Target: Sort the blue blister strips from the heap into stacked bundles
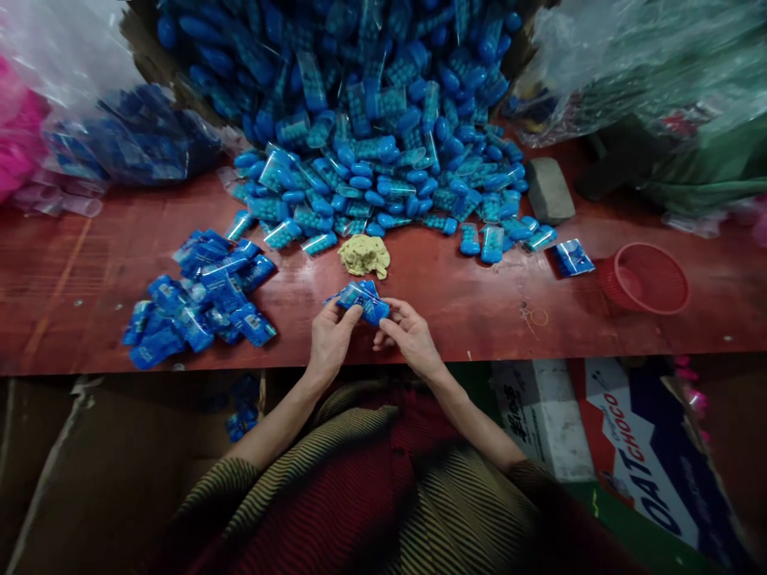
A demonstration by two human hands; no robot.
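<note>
Between my two hands are a few small blue printed packets (363, 299), held just above the table's front edge. My left hand (331, 339) grips them at the left with its thumb on top. At their right end, the thumb and fingers of my right hand (412, 335) pinch the packets. A crumpled lump of pale yellow putty-like material (363, 255) lies right beyond them. To the left is a loose heap of similar blue packets (197, 299). Behind the lump spreads a big pile of clear capsule-shaped containers with blue caps and blue beads (359, 160).
On the red table (443, 311), a red plastic basket (644, 279), a single blue packet (573, 259) and a grey block (550, 190) stand at the right. Clear plastic bags (137, 136) bulge at the back left. Below the edge is an "Oat Choco" carton (641, 455).
</note>
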